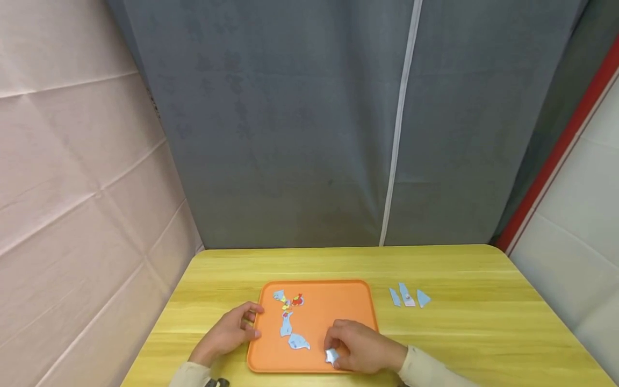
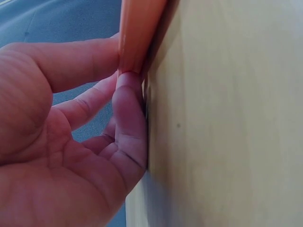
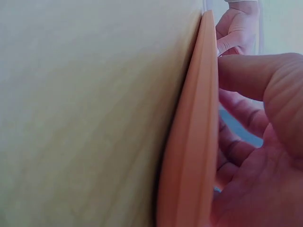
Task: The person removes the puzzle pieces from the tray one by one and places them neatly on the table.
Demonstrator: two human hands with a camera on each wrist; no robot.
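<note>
Pinching the pale blue piece between the thumb and fingers of your right hand, you have it just inside the near edge of the orange tray, right of its middle; I cannot tell whether it touches down. Your left hand holds the tray's left edge between thumb and bent fingers. A tug there could slide the tray and jog apart the chain of pieces on its left side. Sweeping your right fingers leftward could catch the curved piece, and a loose pinch could flip yours over. Your best room runs from the tray's middle to its far right corner; the raised rim may snag your wrist. Three more pieces lie on the tabletop past the tray's right edge.
</note>
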